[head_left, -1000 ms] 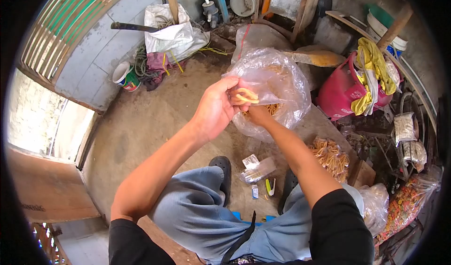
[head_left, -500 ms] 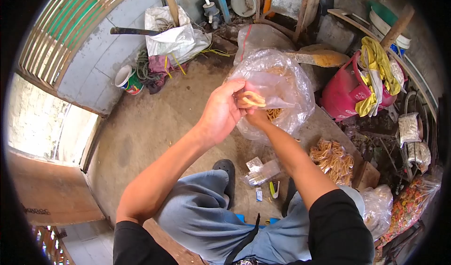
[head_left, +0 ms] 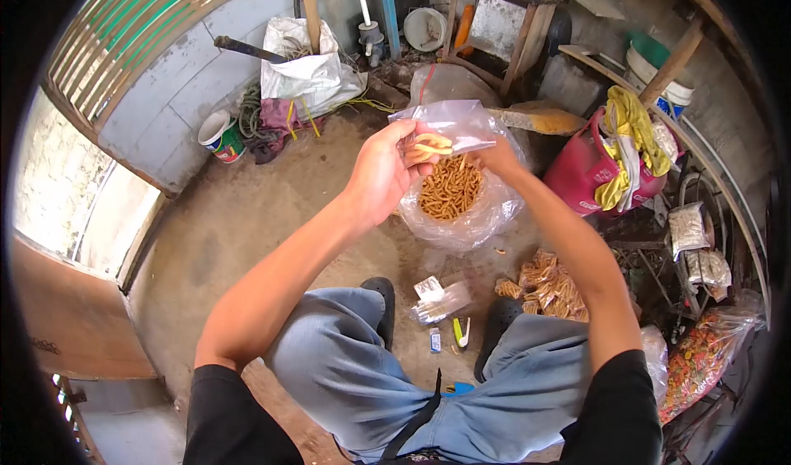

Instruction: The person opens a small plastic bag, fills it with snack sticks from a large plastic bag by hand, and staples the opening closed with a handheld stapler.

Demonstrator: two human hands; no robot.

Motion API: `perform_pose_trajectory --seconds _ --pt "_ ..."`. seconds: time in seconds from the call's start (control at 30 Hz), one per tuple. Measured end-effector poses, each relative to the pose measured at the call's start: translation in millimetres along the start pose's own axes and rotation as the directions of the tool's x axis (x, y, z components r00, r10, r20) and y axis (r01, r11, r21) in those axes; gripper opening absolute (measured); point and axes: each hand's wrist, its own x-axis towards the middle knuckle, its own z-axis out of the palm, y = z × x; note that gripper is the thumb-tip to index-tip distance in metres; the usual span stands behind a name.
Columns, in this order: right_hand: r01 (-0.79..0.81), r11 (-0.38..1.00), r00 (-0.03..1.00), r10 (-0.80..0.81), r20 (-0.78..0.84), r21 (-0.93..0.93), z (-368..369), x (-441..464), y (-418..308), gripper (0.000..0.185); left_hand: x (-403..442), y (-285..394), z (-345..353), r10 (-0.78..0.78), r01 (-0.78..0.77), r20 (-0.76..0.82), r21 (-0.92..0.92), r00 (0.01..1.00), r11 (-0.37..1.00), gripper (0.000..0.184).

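My left hand (head_left: 387,168) is closed on a small clear plastic bag (head_left: 453,121), thumb on top. A few pale yellow-brown snack sticks (head_left: 430,146) lie in the bag's near end by my fingers. My right hand (head_left: 498,162) is at the bag's right edge, its fingers closed there and partly hidden. Below both hands, a large clear plastic sack (head_left: 494,214) stands open on the floor. Many brown snack sticks (head_left: 449,189) fill its middle.
Filled snack packs (head_left: 552,288) lie right of my feet. A green stapler (head_left: 461,331), a small box (head_left: 435,340) and a packet of plastic bags (head_left: 443,300) are on the floor before me. A pink gas cylinder (head_left: 581,164) with yellow cloth stands right; a white sack (head_left: 305,74) stands back left.
My right hand has come up and right from the large sack to the small bag's edge. The small bag is now spread out higher, and more of the loose sticks show below.
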Motion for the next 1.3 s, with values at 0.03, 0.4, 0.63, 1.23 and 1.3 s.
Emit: perform_pose_trajectory --seconds 0.03,0.4,0.63,1.23,1.3 --pt "-0.097 0.989 0.995 0.097 0.004 0.113 -12 -4 -25 0.016 -2 1 2 0.004 -0.004 -0.012 -0.011 1.000 1.000 0.020" --pt "0.459 0.856 0.846 -0.340 -0.411 0.237 -71 -158 -236 0.021 -18 -1 29 -0.039 0.045 0.076 -0.078 0.996 0.996 0.023" --pt "0.631 0.746 0.747 -0.512 -0.424 0.211 -46 -193 -233 0.020 -32 -9 42 -0.160 0.165 0.128 -0.026 0.979 0.986 0.024" --pt "0.701 0.641 0.569 -0.767 -0.295 -0.313 -38 -186 -214 0.024 -37 -6 43 -0.202 0.247 0.273 -0.139 0.941 0.959 0.025" --pt "0.711 0.640 0.542 -0.763 -0.352 -0.293 -44 -190 -221 0.024 -37 -4 42 -0.173 0.219 0.266 -0.158 0.948 0.963 0.026"
